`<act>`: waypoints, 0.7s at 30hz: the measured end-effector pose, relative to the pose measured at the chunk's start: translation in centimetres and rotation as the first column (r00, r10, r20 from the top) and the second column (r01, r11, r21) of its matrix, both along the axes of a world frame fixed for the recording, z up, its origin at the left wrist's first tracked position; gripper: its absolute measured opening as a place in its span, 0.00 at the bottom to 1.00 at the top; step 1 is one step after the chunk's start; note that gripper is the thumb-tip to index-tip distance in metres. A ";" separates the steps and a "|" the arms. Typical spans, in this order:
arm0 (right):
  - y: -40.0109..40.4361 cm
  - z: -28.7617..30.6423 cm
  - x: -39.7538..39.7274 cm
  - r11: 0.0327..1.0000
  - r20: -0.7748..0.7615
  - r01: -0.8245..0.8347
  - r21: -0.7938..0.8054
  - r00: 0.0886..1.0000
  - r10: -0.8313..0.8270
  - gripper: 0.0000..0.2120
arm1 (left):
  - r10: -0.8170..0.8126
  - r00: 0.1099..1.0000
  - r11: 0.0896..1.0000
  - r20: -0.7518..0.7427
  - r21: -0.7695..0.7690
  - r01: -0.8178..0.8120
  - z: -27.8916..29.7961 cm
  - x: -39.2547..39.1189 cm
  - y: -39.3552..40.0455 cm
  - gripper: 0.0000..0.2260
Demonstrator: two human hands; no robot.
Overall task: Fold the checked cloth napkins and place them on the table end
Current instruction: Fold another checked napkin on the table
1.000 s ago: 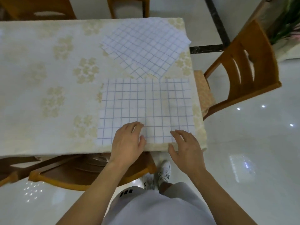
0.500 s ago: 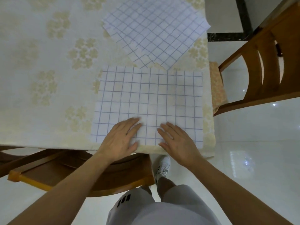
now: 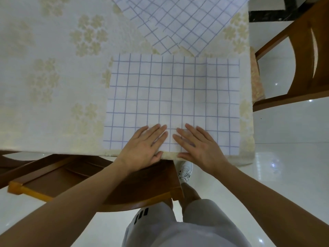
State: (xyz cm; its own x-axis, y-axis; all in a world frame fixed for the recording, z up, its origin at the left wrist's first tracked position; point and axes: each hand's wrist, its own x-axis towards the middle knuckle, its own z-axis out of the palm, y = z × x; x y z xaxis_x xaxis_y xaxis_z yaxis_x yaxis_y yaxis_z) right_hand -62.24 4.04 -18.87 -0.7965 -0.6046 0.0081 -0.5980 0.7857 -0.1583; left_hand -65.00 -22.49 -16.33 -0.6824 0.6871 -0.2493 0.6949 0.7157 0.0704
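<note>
Both hands lie flat, palms down and fingers spread loosely, on the near edge of a checked napkin (image 3: 170, 97). Left hand (image 3: 144, 148) and right hand (image 3: 197, 145) sit side by side near the middle of that edge, fingertips angled toward each other but apart, neither one pinching the cloth. White with a blue grid, the napkin is laid open and flat at the near right corner of the table (image 3: 53, 86), which wears a cream cloth with pale flower patterns. Just beyond it, a stack of checked napkins (image 3: 179, 20) lies turned at an angle, its near corner almost meeting the open napkin's far edge. One wooden chair (image 3: 92, 179) is tucked under the table below the hands; another chair (image 3: 299, 65) stands to the right on a glossy white floor (image 3: 288, 157).
</note>
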 end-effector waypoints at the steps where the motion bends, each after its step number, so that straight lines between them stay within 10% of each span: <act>1: 0.1 -0.1 0.1 1.000 -0.022 -0.010 -0.010 1.000 0.009 0.28 | -0.012 1.000 1.000 -0.008 -0.004 0.012 -0.1 0.2 0.0 0.29; 21: 2.4 0.4 2.6 0.995 -0.083 0.066 -0.077 0.994 -0.072 0.31 | 0.140 0.989 0.977 0.045 0.153 -0.146 1.0 0.8 -5.9 0.27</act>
State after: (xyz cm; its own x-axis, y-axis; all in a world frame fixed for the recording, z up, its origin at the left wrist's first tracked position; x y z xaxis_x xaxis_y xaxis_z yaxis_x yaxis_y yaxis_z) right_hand -59.69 6.42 -18.50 -0.8308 -0.5433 0.1207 -0.5565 0.8137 -0.1680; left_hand -64.18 -28.39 -15.29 -0.7693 0.6152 -0.1723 0.5814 0.7860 0.2104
